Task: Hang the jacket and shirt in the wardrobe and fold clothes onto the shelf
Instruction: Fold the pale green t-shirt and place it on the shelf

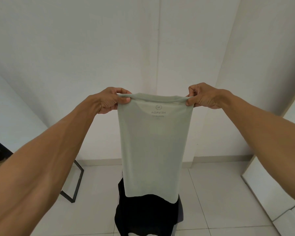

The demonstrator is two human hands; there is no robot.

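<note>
1. The left hand (111, 100) and right hand (203, 97) each pinch an upper corner of the pale green knit T-shirt (155, 142), thumb and curled fingers clamping its top edge; it hangs straight down between and below the fingers, touching no surface.
2. Its narrow shape suggests the sides are already turned in, so this fold looks midway; halving and shelving remain.
3. Well below the fingers lies a crumpled black fabric garment (148, 212), apparently waiting; no wardrobe, hanger or shelf is identifiable, so hanging progress cannot be told.
</note>
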